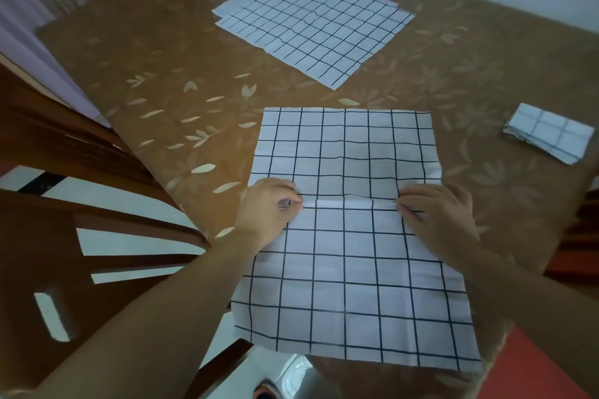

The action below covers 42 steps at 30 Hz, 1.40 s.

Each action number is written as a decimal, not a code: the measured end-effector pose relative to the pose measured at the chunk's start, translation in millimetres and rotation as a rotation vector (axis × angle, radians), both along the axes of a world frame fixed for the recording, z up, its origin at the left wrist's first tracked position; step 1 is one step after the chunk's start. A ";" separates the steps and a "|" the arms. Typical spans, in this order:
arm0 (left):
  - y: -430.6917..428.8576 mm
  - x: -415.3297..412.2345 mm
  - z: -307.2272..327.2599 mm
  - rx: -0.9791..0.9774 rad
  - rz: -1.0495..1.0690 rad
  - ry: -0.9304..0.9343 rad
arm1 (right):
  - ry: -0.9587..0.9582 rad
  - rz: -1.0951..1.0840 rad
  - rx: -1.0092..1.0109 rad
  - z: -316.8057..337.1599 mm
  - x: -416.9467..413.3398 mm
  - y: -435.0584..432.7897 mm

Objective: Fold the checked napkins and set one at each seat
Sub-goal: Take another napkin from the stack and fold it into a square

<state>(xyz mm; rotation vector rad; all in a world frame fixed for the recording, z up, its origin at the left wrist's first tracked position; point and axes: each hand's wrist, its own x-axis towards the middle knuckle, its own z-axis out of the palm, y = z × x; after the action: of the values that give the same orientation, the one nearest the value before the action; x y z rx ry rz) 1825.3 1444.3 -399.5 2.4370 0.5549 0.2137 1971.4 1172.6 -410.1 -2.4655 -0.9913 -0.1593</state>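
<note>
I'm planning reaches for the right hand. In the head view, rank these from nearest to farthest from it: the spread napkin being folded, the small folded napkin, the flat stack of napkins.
1. Spread napkin: directly under the right hand, touching it.
2. Small folded napkin: off to the right, apart on the table.
3. Flat stack of napkins: far side of the table, ahead.

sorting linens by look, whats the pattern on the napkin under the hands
White napkin with a thin dark grid of squares, seen in the head view.
</note>
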 end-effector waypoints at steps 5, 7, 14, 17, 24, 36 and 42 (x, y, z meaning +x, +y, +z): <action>7.0 13.0 44.9 0.028 -0.110 0.037 | -0.069 0.102 -0.036 45.5 16.1 -0.6; 9.4 22.4 74.6 0.058 -0.136 0.052 | -0.052 0.133 -0.094 74.0 24.4 -0.6; 8.3 47.3 186.4 0.289 -0.245 0.104 | -0.232 0.094 -0.174 171.1 52.4 13.2; 6.0 51.1 218.7 0.461 -0.201 0.029 | -0.301 0.095 -0.230 208.4 55.8 14.0; 0.8 27.4 198.4 0.619 -0.351 -0.272 | -0.471 0.323 -0.165 208.9 40.3 -7.3; -57.8 -40.9 61.9 0.522 -0.500 0.426 | 0.038 0.396 -0.695 66.2 -64.7 -50.0; -80.4 -32.3 47.3 0.411 -0.558 0.416 | 0.178 0.380 -0.484 53.4 -75.6 -43.1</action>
<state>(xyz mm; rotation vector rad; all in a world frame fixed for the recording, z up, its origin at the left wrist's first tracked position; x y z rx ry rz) 1792.9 1363.9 -352.2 2.9427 -0.0320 -0.4627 1895.8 1129.5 -356.6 -2.5763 -1.5324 0.4668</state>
